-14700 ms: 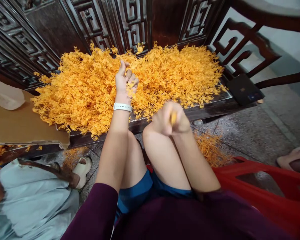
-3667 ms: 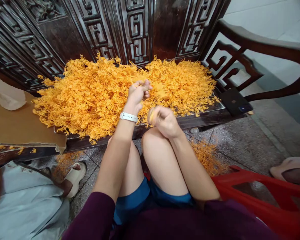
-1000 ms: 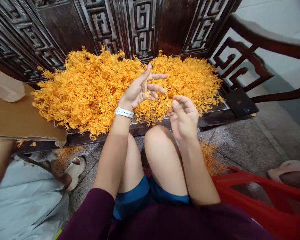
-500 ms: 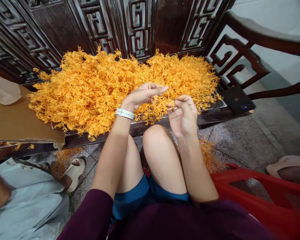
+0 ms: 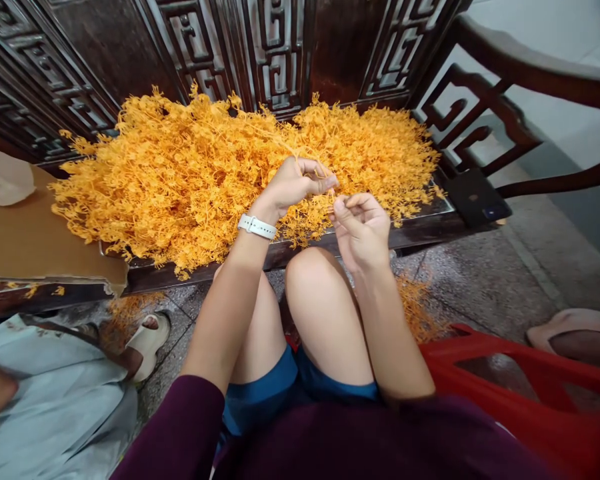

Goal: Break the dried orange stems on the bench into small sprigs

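Note:
A large heap of orange plastic sprigs (image 5: 190,173), thin-stemmed with curly frilled tips, lies on a dark wooden bench in front of me. Over its front part, my left hand (image 5: 300,183) is closed on a thin orange sprig (image 5: 325,170), thumb and fingers pinching its stem. A white watch strap circles that wrist. Just to the right and slightly lower, my right hand (image 5: 363,227) is closed, with thumb and forefinger pinching a small orange end of the sprig close to the left fingertips. The exact join between the fingers is too small to make out.
A black phone (image 5: 475,197) lies at the bench's right end, near the carved armrest (image 5: 500,113). Cardboard (image 5: 45,233) covers the bench's left part. A red plastic stool (image 5: 510,373) stands at right. Another person's sandalled foot (image 5: 150,340) is at left, near orange scraps on the floor.
My left hand has curled its fingers more around the stem. My right hand has turned slightly and its pinch has come up closer to the left fingertips.

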`<state>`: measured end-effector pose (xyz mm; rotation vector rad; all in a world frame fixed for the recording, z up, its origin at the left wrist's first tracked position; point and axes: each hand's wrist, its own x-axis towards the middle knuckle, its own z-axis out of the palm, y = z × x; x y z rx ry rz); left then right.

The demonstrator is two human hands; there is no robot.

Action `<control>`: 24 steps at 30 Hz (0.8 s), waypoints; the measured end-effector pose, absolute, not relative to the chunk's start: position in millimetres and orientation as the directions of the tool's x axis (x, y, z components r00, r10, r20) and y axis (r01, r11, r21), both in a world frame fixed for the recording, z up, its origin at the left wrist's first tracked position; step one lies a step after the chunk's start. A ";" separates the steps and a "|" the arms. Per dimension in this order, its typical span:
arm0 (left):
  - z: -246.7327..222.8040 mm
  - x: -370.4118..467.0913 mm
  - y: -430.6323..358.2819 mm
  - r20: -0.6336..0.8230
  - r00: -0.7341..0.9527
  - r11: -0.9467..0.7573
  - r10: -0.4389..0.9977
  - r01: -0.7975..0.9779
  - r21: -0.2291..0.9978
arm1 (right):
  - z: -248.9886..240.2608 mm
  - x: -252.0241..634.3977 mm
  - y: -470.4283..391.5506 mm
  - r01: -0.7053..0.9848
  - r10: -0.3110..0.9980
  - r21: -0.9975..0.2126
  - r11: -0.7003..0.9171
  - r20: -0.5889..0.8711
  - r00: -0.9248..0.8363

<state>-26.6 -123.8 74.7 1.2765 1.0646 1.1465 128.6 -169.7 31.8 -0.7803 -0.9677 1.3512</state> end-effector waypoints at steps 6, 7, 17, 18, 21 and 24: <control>75.5 -20.0 -118.1 -0.012 -0.038 0.007 0.999 -0.124 0.992 | 36.6 126.1 -170.5 -0.427 0.983 -0.898 0.107 0.159 -0.088; 74.5 -25.4 -113.8 -0.033 -0.110 0.017 0.993 -0.145 0.989 | 39.1 126.5 -176.4 -0.431 0.976 -0.897 0.097 0.170 -0.135; 64.8 -75.9 -99.5 -0.059 -0.239 0.012 0.969 -0.195 0.981 | 78.8 110.5 -235.3 -0.306 0.780 -0.952 0.014 0.202 -0.593; 65.6 -72.6 -102.4 -0.062 -0.237 0.014 0.969 -0.201 0.980 | 80.7 107.8 -228.8 -0.310 0.802 -0.951 0.017 0.198 -0.563; 68.9 -63.7 -108.6 -0.076 -0.227 0.029 0.971 -0.206 0.978 | 80.7 105.7 -206.4 -0.309 0.845 -0.951 0.014 0.176 -0.505; 71.9 -59.8 -110.7 -0.099 -0.206 0.058 0.974 -0.196 0.979 | 69.5 111.8 -189.2 -0.317 0.873 -0.947 -0.045 0.117 -0.473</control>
